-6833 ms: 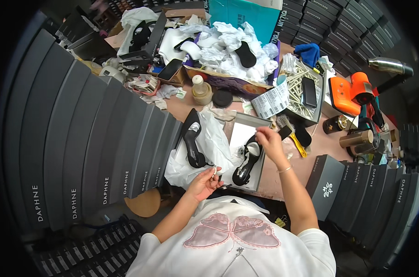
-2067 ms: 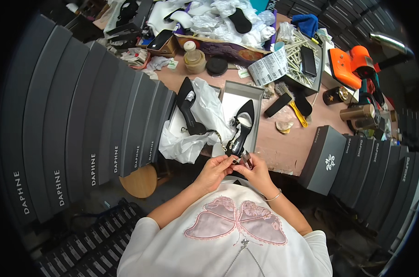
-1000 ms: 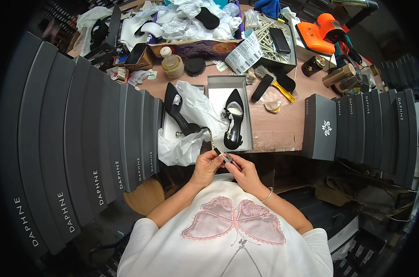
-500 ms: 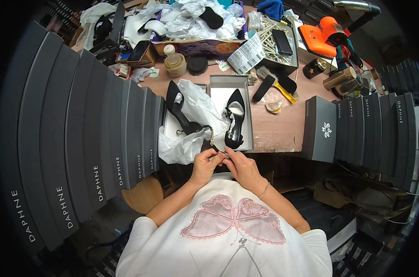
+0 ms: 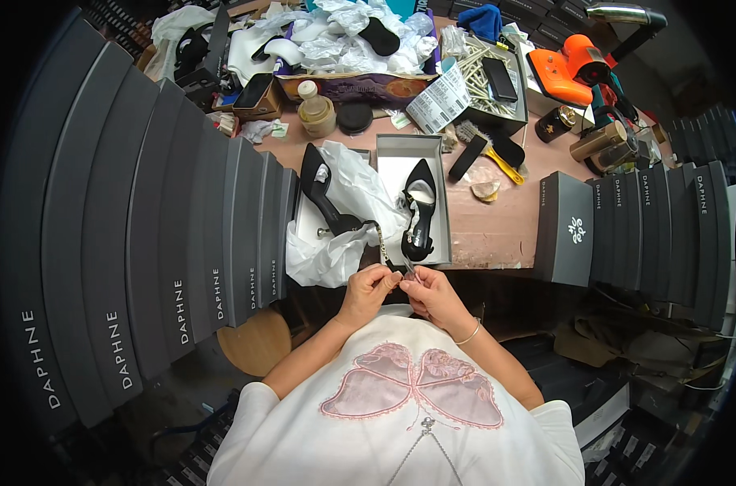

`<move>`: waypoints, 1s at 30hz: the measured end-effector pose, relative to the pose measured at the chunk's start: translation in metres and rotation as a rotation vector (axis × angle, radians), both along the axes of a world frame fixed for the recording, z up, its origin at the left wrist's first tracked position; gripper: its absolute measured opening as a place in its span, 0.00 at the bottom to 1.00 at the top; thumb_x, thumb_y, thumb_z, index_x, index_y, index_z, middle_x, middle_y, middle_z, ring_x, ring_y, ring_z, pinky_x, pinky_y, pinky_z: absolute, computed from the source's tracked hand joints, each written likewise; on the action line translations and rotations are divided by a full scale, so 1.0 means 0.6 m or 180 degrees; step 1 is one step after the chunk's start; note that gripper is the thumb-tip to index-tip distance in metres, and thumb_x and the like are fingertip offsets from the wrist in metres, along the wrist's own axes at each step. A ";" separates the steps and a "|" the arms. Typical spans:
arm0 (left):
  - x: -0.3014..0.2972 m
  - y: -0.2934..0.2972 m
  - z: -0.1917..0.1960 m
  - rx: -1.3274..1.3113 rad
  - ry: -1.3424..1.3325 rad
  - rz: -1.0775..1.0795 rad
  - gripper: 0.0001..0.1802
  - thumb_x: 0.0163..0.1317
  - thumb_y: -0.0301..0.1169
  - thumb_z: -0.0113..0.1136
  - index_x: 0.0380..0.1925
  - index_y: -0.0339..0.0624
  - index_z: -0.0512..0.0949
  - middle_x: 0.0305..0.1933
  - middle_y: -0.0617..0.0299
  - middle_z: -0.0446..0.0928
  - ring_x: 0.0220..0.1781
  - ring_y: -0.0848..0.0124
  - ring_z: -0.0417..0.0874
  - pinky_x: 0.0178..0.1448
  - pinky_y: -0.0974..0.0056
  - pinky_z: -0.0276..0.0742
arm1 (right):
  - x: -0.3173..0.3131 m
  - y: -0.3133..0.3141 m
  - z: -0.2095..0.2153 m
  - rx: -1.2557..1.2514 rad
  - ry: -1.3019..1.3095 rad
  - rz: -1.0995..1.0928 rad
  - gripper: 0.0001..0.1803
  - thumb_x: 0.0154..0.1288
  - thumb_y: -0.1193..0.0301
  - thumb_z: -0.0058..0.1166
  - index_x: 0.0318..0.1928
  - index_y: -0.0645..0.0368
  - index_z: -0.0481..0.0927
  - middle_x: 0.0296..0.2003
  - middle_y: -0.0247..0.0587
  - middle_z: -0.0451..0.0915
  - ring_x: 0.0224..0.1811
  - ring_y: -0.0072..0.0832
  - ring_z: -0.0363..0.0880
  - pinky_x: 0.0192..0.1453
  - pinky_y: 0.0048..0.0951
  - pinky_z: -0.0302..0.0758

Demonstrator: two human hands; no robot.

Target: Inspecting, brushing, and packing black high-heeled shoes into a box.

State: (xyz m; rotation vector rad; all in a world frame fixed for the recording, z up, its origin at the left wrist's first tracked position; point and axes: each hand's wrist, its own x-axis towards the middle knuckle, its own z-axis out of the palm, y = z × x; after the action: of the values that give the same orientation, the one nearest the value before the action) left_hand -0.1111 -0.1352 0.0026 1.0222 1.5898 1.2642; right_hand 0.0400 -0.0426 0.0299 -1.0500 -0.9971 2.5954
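Tall stacks of dark boxes (image 5: 165, 243) curve along the left of the worktop (image 5: 497, 231), and more stand at its right end. At the worktop's near edge an open box (image 5: 388, 162) holds 1 black shoe (image 5: 420, 212), with a 2nd shoe (image 5: 323, 190) on white paper (image 5: 343, 235) just left of it. Just below that box, the left hand (image 5: 369, 289) and right hand (image 5: 429, 292) meet, fingers pinched together on a thin strap (image 5: 400, 267) whose beaded end runs up towards the paper.

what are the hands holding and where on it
Both the left hand and the right hand pinch the near end of a thin beaded strap that runs to the black heeled shoe.
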 end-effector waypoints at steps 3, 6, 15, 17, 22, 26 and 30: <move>0.002 -0.014 -0.002 -0.0049 -0.1289 -0.0063 0.15 0.66 0.36 0.59 0.27 0.33 0.77 0.24 0.68 0.74 0.27 0.81 0.71 0.32 0.74 0.68 | 0.004 -0.006 -0.003 -0.0616 0.0374 0.0003 0.06 0.68 0.70 0.52 0.34 0.56 0.70 0.17 0.22 0.61 0.13 0.11 0.54 0.14 0.16 0.50; -0.011 -0.032 -0.010 -0.0474 -0.2155 -0.0338 0.13 0.67 0.35 0.57 0.29 0.36 0.77 0.28 0.67 0.77 0.30 0.81 0.74 0.36 0.74 0.72 | 0.003 -0.022 -0.005 -0.1077 0.0617 -0.0111 0.06 0.69 0.69 0.50 0.34 0.55 0.70 0.17 0.22 0.59 0.14 0.12 0.55 0.15 0.16 0.51; -0.111 -0.087 -0.037 -0.0267 -0.1573 0.0206 0.12 0.66 0.32 0.55 0.27 0.37 0.79 0.26 0.66 0.78 0.27 0.81 0.75 0.32 0.75 0.70 | 0.037 0.015 -0.037 -0.1523 0.0614 -0.1723 0.11 0.69 0.70 0.48 0.27 0.51 0.65 0.16 0.25 0.58 0.13 0.15 0.55 0.14 0.17 0.49; -0.122 -0.092 -0.043 -0.0134 -0.1901 0.0282 0.13 0.66 0.33 0.54 0.26 0.37 0.79 0.27 0.65 0.78 0.26 0.81 0.73 0.30 0.75 0.68 | 0.039 0.034 -0.032 -0.0989 0.0403 -0.1346 0.10 0.67 0.70 0.50 0.28 0.53 0.66 0.17 0.24 0.58 0.13 0.14 0.55 0.14 0.17 0.49; -0.046 -0.046 0.041 0.0323 -0.3036 -0.0032 0.13 0.61 0.32 0.52 0.22 0.34 0.75 0.26 0.58 0.73 0.23 0.75 0.70 0.27 0.73 0.65 | -0.057 0.013 0.007 0.1863 -0.0111 0.0780 0.09 0.63 0.69 0.57 0.35 0.63 0.74 0.18 0.27 0.67 0.20 0.16 0.61 0.22 0.22 0.59; -0.012 -0.060 0.034 -0.0116 -0.3313 -0.0002 0.10 0.60 0.29 0.54 0.33 0.32 0.79 0.32 0.55 0.78 0.28 0.74 0.76 0.32 0.74 0.71 | -0.022 0.065 -0.041 0.2956 -0.1068 0.0303 0.11 0.59 0.69 0.59 0.35 0.65 0.75 0.19 0.34 0.70 0.22 0.19 0.63 0.26 0.26 0.64; 0.029 -0.023 0.008 -0.0369 -0.3201 0.0447 0.13 0.64 0.23 0.53 0.47 0.32 0.78 0.39 0.56 0.81 0.33 0.74 0.80 0.37 0.74 0.75 | 0.010 0.153 -0.098 0.3198 -0.1473 0.0382 0.13 0.59 0.65 0.56 0.34 0.64 0.75 0.22 0.49 0.76 0.24 0.39 0.75 0.30 0.37 0.70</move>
State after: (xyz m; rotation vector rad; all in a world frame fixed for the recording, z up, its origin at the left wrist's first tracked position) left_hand -0.0938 -0.1491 0.0072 0.1068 0.9195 1.4238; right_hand 0.0460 0.0491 -0.0286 -1.2607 -2.1589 1.4841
